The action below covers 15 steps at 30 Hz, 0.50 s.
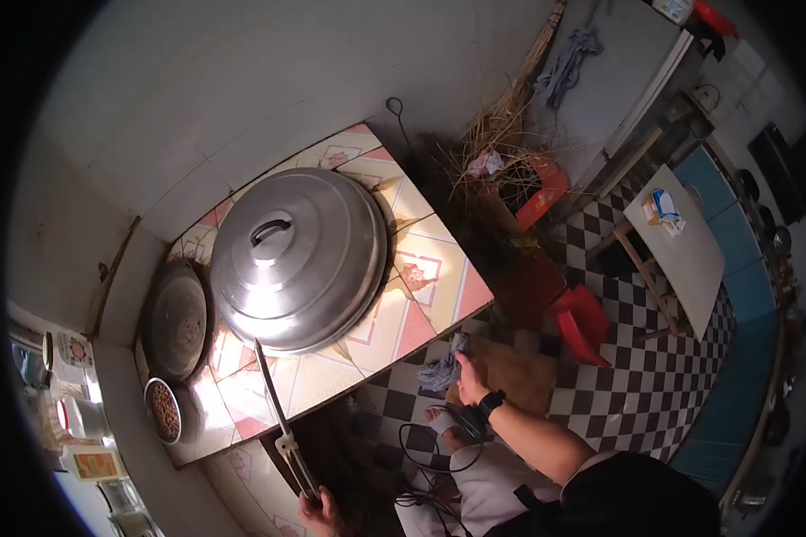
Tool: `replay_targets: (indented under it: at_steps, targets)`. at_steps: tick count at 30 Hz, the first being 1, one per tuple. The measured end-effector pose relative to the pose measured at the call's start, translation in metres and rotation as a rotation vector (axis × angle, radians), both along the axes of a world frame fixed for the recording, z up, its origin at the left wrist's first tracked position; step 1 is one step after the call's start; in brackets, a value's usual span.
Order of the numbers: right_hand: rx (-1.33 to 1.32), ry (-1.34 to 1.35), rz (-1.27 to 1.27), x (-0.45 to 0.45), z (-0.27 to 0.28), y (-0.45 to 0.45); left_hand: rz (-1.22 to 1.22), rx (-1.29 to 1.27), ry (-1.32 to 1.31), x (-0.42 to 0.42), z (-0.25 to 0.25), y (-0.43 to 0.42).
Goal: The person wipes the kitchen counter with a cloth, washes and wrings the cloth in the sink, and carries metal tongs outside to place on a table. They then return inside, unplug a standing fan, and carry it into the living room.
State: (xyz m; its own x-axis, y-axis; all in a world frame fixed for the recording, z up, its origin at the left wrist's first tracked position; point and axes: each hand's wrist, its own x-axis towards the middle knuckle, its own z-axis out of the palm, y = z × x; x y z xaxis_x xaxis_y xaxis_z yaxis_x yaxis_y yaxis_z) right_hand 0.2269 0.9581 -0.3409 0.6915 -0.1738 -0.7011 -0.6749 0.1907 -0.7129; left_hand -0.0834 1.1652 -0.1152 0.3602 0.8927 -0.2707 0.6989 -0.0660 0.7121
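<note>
My left hand, low in the view, is closed around the handle end of long metal tongs. Their far tip reaches over the tiled stove top, close to the rim of a large domed metal lid. The lid has a dark loop handle on top. To the right, my right hand, with a dark watch band at its wrist, is closed on a crumpled grey-blue cloth held beyond the stove's edge. What the lid covers is hidden.
On the stove top lie a dark round pan and a bowl of brown nuts or beans. Dry straw and red plastic pieces are beyond. A small table stands right; black cables hang near my legs.
</note>
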Motion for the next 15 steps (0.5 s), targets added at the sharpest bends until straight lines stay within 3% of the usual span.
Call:
replay_targets:
  at_steps: [1,2,4,5,7,9,11,13,15]
  targets:
    - [-0.024,0.025,-0.077,0.017,-0.008,-0.007,-0.068,-0.022,0.057,0.021,0.006,0.006]
    - [0.097,-0.188,-0.206,0.031,-0.024,-0.011,-0.119,-0.039,-0.037,0.036,0.001,0.012]
    - [0.02,-0.143,-0.408,0.069,0.002,-0.009,-0.255,0.052,-0.028,0.047,-0.053,0.042]
    - [0.123,-0.227,-0.391,0.082,-0.025,-0.014,-0.342,0.136,-0.038,0.05,-0.071,0.054]
    - [-0.056,-0.139,-0.446,0.078,0.005,0.013,-0.389,0.121,-0.031,0.087,-0.063,0.057]
    - [-0.13,-0.316,-0.426,0.059,0.002,0.05,-0.463,0.17,-0.047,0.115,-0.06,0.056]
    - [-0.431,-0.375,-0.475,0.034,0.003,0.099,-0.491,0.194,-0.073,0.117,-0.086,0.07]
    - [-0.64,-0.351,-0.418,-0.009,0.012,0.144,-0.589,0.409,-0.035,0.132,-0.088,0.073]
    - [-0.408,-0.232,-0.275,-0.059,0.04,0.17,-0.672,0.46,-0.028,0.139,-0.102,0.084]
